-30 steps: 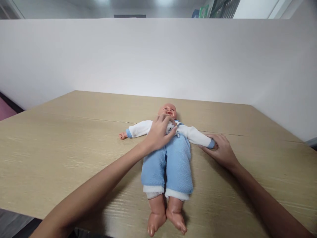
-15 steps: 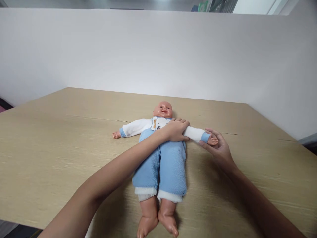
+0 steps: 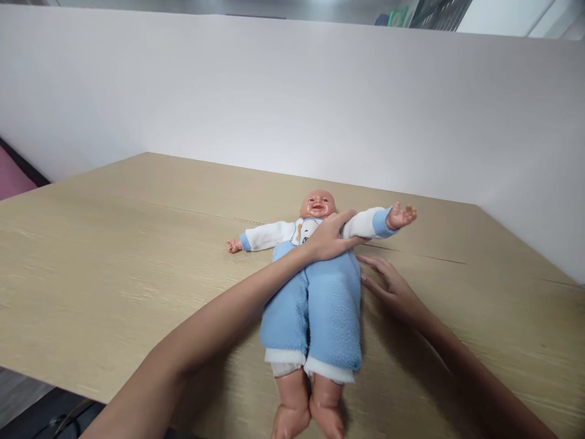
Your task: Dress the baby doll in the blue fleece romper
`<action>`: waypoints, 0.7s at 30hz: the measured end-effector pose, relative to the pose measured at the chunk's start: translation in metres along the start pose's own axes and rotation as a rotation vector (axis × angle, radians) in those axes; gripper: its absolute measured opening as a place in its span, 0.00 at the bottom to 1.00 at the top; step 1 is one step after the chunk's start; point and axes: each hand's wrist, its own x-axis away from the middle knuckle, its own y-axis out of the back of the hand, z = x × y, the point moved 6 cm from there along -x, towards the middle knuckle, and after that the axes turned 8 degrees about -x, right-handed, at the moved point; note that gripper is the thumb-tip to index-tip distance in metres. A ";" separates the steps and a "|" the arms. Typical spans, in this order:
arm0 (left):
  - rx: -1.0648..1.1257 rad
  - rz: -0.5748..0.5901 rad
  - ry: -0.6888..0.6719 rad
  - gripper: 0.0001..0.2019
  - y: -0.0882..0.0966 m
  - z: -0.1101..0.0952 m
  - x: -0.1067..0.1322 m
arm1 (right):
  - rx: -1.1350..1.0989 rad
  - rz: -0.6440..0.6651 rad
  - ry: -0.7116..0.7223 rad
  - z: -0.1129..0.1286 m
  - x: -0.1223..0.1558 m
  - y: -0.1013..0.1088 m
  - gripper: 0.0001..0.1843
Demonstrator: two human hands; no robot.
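Observation:
A baby doll [image 3: 333, 299] in a white and blue fleece outfit lies on its back, its feet towards me. My left hand [image 3: 333, 236] reaches across its chest and is wrapped round the upper part of the doll's sleeve on the right side. That doll arm [image 3: 365, 223] is raised and points up to the right, its small hand spread. Below it my right hand [image 3: 388, 281] is beside the doll's hip, fingers stretched out and apart, holding nothing. The doll's other arm [image 3: 265, 236] lies out to the left.
The doll rests on a wide wooden table [image 3: 114, 262] with thin seams across it. A white partition [image 3: 274, 97] rises behind the table. At the far left is something pink [image 3: 13, 174]; dark cables [image 3: 68, 421] show below the table's near left edge.
My right hand has let go of the doll's forearm and moved down and left beside its hip. The doll's arm has swung upward; my left hand still grips its upper sleeve. The view has shifted slightly.

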 end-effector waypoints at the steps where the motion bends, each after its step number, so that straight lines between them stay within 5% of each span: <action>1: 0.065 -0.032 0.023 0.18 0.005 0.001 0.001 | 0.017 0.020 0.029 0.007 -0.003 -0.006 0.28; 6: 0.229 -0.164 0.179 0.20 0.027 0.013 0.007 | -0.045 0.028 0.086 0.040 -0.020 -0.030 0.26; 15: 0.796 -0.520 0.298 0.28 0.063 0.055 0.023 | -0.484 -0.251 0.000 0.080 -0.063 -0.062 0.19; 21: 1.071 -0.583 0.380 0.35 0.081 0.076 0.032 | -0.724 -0.296 -0.089 0.084 -0.093 -0.092 0.25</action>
